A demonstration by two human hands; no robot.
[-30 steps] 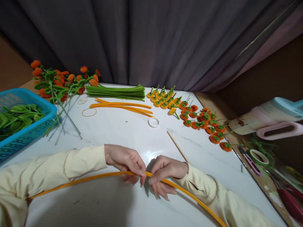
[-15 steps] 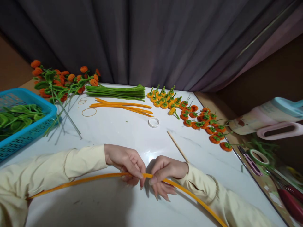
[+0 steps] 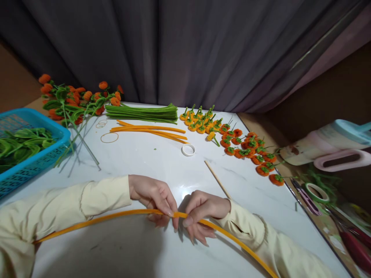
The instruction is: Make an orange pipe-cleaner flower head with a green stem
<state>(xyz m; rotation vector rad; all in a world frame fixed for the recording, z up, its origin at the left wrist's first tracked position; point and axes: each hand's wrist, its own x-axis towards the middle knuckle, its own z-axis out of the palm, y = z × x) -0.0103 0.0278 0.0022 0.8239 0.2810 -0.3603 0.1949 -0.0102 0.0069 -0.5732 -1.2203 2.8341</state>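
Note:
A long orange pipe cleaner (image 3: 116,214) arcs across the front of the white table, its ends reaching towards both sleeves. My left hand (image 3: 155,195) pinches it near the middle between thumb and forefinger. Just to the right, my right hand (image 3: 204,210) grips the same pipe cleaner with thumb and index finger, the other fingers hanging loosely below. A short stretch of it shows between the two pinches. Beyond the hands lie several loose orange pipe cleaners (image 3: 150,130), a white ring (image 3: 188,150) and a thin wooden stick (image 3: 217,179).
A blue basket (image 3: 62,135) of green leaves stands left, beside orange flowers (image 3: 87,95) on stems. Green pipe cleaners (image 3: 142,113) lie at the back. Yellow flower heads (image 3: 201,125) and orange flower heads (image 3: 251,143) line the right. A tumbler (image 3: 315,143) and tape roll (image 3: 317,192) lie beyond the edge.
My left hand has shifted very slightly along the pipe cleaner, its fingertips a touch higher. The right hand has hardly moved, and both keep their pinch.

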